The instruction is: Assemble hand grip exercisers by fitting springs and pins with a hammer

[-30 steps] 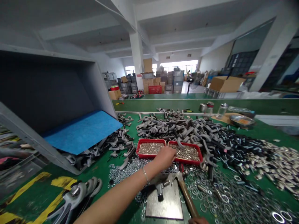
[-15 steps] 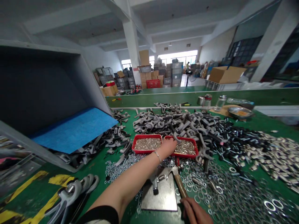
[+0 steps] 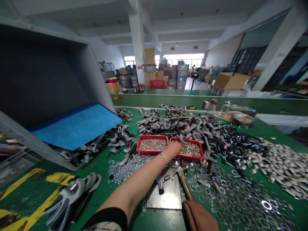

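My left hand (image 3: 175,148) reaches into the right red tray (image 3: 201,158), which holds small metal pins (image 3: 190,149). Its fingers are hidden among the pins and behind the hand. My right hand (image 3: 199,215) is closed round the wooden handle of a hammer (image 3: 184,184), whose head lies at the upper edge of a steel plate (image 3: 166,202). On that plate lie a grey metal part with a black end (image 3: 160,185) and a small spring (image 3: 166,177).
A second red tray (image 3: 139,148) of small metal pieces stands left. Grey clamp-like parts (image 3: 166,122) are heaped behind. Loose rings (image 3: 231,199), black-headed bolts (image 3: 234,144) and pale metal pieces (image 3: 276,166) spread right. A large grey bin (image 3: 95,80) stands tipped at left.
My left hand stays at the right tray, its fingers now lower among the pins. My right hand remains on the hammer handle, the fingers drawn closer round it. The view has shifted slightly.
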